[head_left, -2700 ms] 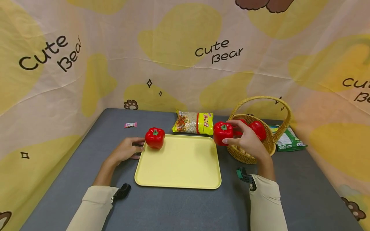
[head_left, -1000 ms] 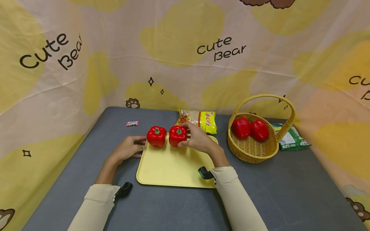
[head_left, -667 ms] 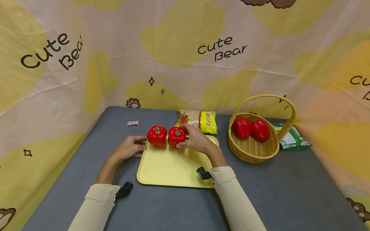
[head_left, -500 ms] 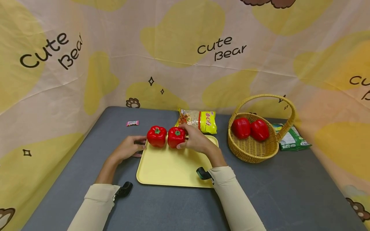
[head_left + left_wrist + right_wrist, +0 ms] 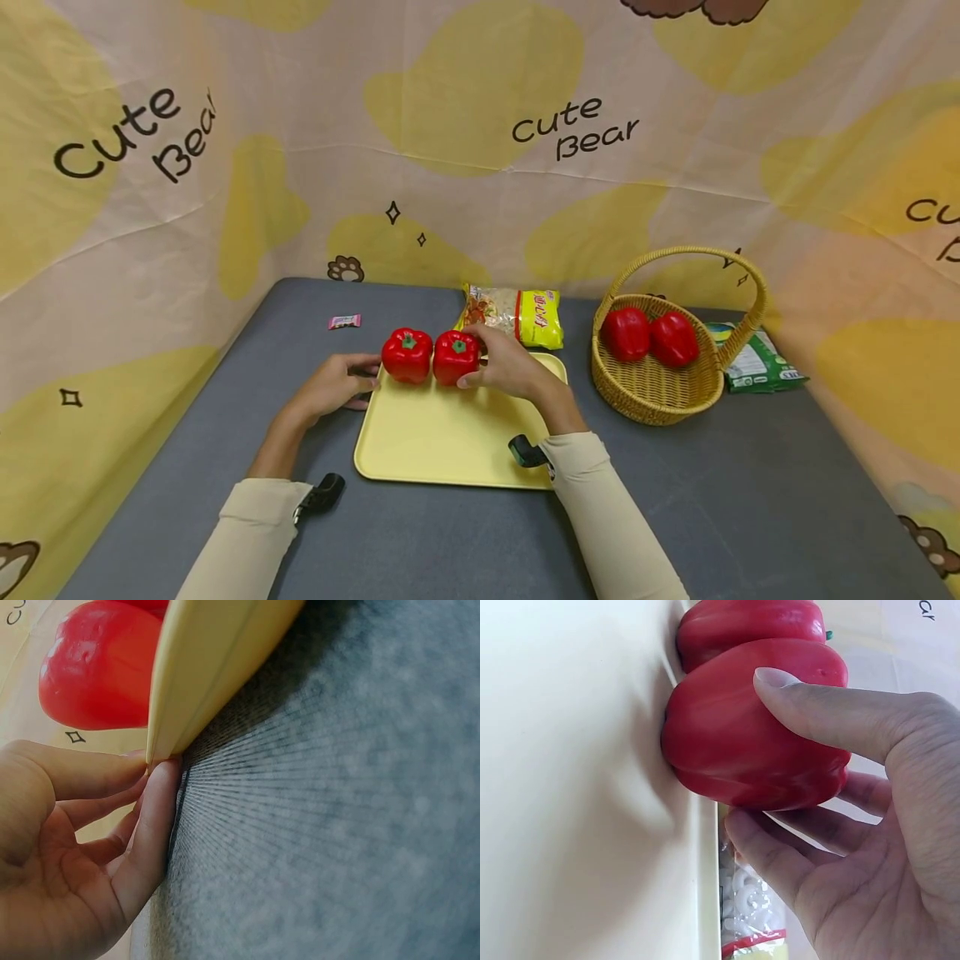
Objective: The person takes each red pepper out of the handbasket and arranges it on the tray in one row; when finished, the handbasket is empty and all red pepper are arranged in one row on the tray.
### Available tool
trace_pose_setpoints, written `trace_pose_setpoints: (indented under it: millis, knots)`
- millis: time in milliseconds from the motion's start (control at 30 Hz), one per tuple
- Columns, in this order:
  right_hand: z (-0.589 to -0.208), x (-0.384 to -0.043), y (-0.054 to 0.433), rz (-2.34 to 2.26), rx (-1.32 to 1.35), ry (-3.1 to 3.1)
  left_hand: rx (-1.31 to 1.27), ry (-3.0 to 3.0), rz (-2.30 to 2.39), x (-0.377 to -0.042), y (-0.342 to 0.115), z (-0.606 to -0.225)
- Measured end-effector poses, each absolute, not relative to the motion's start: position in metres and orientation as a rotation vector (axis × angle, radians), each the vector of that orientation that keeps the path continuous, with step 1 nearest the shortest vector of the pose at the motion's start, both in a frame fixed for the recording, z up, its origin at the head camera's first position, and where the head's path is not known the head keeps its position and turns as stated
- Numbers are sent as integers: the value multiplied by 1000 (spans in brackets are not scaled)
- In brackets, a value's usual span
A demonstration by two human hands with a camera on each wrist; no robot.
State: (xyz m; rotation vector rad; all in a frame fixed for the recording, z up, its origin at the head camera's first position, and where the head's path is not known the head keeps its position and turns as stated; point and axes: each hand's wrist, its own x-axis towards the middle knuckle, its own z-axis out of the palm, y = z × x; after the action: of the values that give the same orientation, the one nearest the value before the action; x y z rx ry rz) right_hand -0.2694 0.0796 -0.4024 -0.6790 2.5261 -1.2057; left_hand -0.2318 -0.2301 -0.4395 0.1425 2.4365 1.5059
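On the tabletop (image 5: 750,492), the basket (image 5: 637,402) partly hides the green packet (image 5: 761,367) near the right edge; the right hand (image 5: 510,362) partly covers the yellow bag (image 5: 538,317) near the back edge. We find the pink packet (image 5: 345,322) illegible.

"Reading from the counter (image 5: 450,542)'s middle, what's around?"
"A pink-wrapped candy (image 5: 344,322) toward ten o'clock, and a yellow-ended clear food bag (image 5: 523,312) near twelve."
"And between two and three?"
"A green-and-white packet (image 5: 765,371), partly hidden."
"Behind it all?"
"A wrinkled cloth backdrop (image 5: 450,217): yellow blotches, 'Cute Bear' lettering (image 5: 576,129), a paw print (image 5: 345,268) toward eleven."
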Motion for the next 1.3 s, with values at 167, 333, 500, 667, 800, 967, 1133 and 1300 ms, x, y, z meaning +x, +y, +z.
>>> trace_pose_setpoints:
  millis: [167,333,500,667,800,967,1133,1300]
  knots:
    - [-403,-269,79,-1196,-667,2524,142,2437,1507,-231,-230,-439]
    - [-402,-268,81,-1171,-676,2554,140,2436,1509,-231,-230,-439]
    - [-398,-265,88,-1192,-720,2572,141,2436,1515,-232,-229,-439]
    - [-390,-260,98,-1247,-758,2576,144,2434,1520,-232,-230,-439]
    - [-383,-254,112,-1294,-790,2584,142,2432,1523,-232,-230,-441]
    - [-372,-242,135,-1293,-796,2675,149,2419,1539,-233,-231,-441]
    - [-361,-231,162,-1251,-833,2798,152,2409,1549,-233,-231,-442]
    - [-355,-224,193,-1194,-802,2904,146,2412,1546,-234,-231,-442]
